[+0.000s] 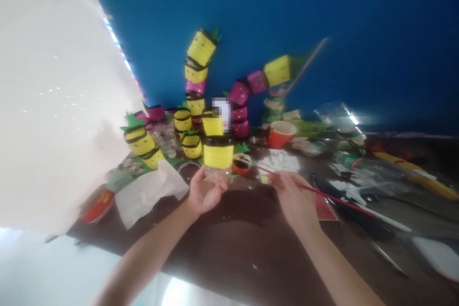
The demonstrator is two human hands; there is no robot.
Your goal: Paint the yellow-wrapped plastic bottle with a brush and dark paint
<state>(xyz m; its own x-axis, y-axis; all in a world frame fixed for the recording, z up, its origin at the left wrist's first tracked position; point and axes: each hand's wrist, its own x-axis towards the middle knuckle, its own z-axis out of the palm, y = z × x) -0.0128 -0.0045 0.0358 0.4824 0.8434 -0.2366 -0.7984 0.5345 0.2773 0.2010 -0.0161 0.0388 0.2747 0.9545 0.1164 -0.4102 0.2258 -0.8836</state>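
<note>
Left hand (207, 193) grips the jar (218, 157); right fingers pinch the brush (317, 190), best kept lightly loaded beside the jar.

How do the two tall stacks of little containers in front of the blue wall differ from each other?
The left stack is mostly yellow, while the right stack is mostly magenta. The left stack climbs fairly steeply; the right stack bends well over to the right. The left stack's top reaches higher than the right stack's. Both end in a yellow container with green at its tip.
</note>
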